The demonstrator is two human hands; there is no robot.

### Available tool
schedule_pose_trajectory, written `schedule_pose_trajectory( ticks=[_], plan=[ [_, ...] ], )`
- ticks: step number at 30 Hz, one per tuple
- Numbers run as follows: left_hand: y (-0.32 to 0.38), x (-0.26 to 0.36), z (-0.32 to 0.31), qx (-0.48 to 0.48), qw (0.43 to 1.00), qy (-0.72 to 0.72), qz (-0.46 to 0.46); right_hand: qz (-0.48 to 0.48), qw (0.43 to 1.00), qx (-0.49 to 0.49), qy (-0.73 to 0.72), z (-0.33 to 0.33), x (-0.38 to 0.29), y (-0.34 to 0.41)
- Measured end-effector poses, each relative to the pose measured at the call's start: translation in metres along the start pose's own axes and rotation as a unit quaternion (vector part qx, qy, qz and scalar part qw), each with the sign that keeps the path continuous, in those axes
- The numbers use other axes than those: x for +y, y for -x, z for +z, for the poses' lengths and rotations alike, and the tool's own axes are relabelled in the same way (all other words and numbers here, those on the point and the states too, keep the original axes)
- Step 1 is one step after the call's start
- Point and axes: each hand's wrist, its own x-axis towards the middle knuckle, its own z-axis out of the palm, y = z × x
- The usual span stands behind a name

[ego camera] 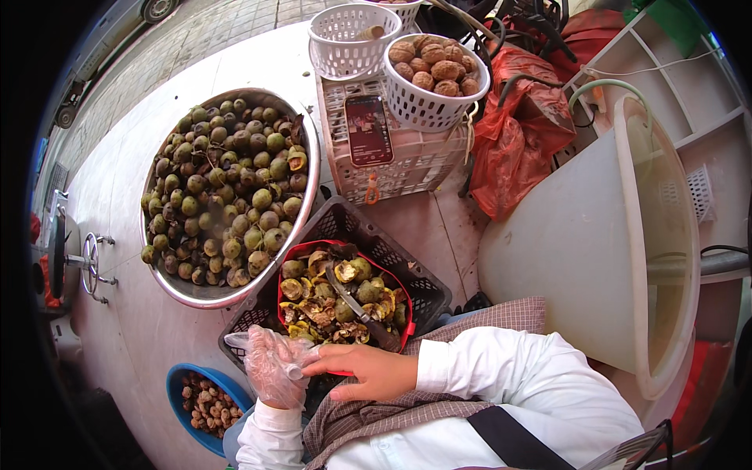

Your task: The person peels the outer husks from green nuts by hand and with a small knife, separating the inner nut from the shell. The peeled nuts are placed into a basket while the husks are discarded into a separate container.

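Note:
My left hand (pixel 275 364) wears a clear plastic glove, its fingers bent over bunched film. My right hand (pixel 367 371) is bare, thumb apart from the fingers, with its fingertips against the loose clear plastic (pixel 296 369) beside the left hand. What the left fingers hold under the film cannot be made out. Just beyond both hands, a red-rimmed container (pixel 409 329) sits in a black plastic crate (pixel 341 220). It holds split green walnut husks (pixel 317 314) and several green-husked walnuts (pixel 369 292). A knife (pixel 358 306) with a curved blade and dark handle lies on top.
A large steel basin (pixel 313 158) of green walnuts stands ahead left; a blue basin (pixel 176 390) holds brown walnuts. A phone (pixel 369 130) and a white basket (pixel 426 106) of walnuts rest on an upturned crate (pixel 399 176). On the right are red bags (pixel 511 141) and a large white tub (pixel 564 252).

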Motion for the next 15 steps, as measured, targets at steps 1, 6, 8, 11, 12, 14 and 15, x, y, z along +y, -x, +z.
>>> schedule_pose_trajectory(
  ticks=[1, 6, 8, 11, 12, 14, 15],
  plan=[
    [-0.001, -0.001, 0.001, 0.031, 0.993, -0.081, 0.079, -0.008, 0.999, 0.036, -0.013, -0.004, -0.002, -0.003],
    [-0.004, -0.001, -0.013, 0.091, 0.937, -0.284, 0.184, -0.041, 0.942, 0.299, 0.146, -0.022, -0.006, -0.005],
    [-0.006, -0.010, -0.013, 0.083, 0.965, -0.206, 0.138, -0.096, 0.949, 0.235, 0.189, -0.012, -0.008, -0.005],
    [-0.002, -0.025, -0.010, 0.042, 0.970, -0.215, 0.108, -0.146, 0.933, 0.165, 0.286, 0.011, -0.004, -0.003],
    [-0.001, -0.029, -0.007, 0.037, 0.968, -0.224, 0.106, -0.142, 0.931, 0.156, 0.297, 0.016, -0.004, -0.002],
    [0.001, -0.034, 0.000, 0.033, 0.944, -0.303, 0.126, -0.137, 0.923, 0.150, 0.326, 0.021, -0.005, -0.005],
    [0.000, -0.036, -0.002, 0.023, 0.951, -0.283, 0.125, -0.137, 0.916, 0.154, 0.345, 0.023, -0.005, -0.008]
  ],
)
